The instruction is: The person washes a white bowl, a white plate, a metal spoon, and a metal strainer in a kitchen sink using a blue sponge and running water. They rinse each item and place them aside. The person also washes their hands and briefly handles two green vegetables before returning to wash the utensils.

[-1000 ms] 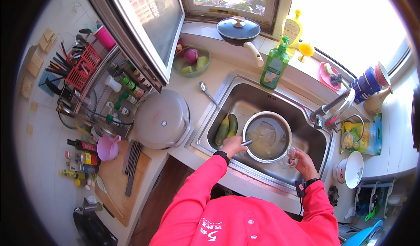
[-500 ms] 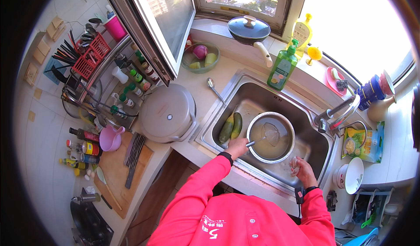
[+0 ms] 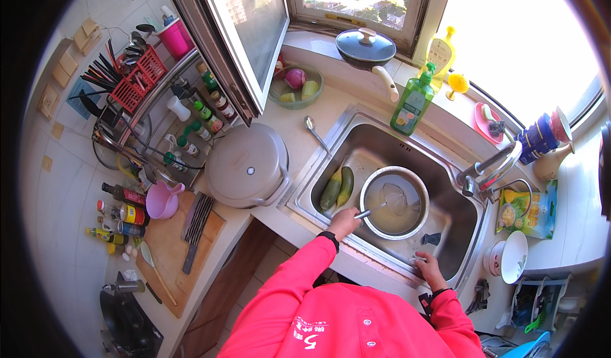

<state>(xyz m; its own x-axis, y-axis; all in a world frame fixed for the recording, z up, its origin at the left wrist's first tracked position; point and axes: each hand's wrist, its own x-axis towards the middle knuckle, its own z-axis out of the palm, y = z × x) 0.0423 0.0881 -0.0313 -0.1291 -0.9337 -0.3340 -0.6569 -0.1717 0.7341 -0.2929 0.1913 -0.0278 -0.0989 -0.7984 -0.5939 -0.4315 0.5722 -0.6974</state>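
Observation:
Inside the steel sink [image 3: 363, 136] stands a round metal pot [image 3: 420, 221] of cloudy water. My left hand [image 3: 344, 224], at the sink's front edge, is closed round the handle of a strainer [image 3: 393, 199]; its mesh head dips into the water. My right hand [image 3: 430, 270] is low at the front right of the sink with its fingers curled. Something small and pale shows at those fingertips, too unclear to name. A small dark crumpled thing [image 3: 431, 238] lies on the sink floor just beyond them. Two green cucumber-like vegetables [image 3: 337, 187] rest left of the pot.
A faucet [image 3: 487, 170] reaches over the sink's right side. Behind stand a green pump bottle [image 3: 412, 100] and a lidded pan [image 3: 366, 47]. To the left are a spoon [image 3: 317, 134], a large lidded pot [image 3: 247, 166] and a cutting board [image 3: 207, 234] with knives.
My right hand has moved down and left toward the sink's front edge, revealing the dark crumpled thing. A clear object showed in it before. My left hand still grips the strainer.

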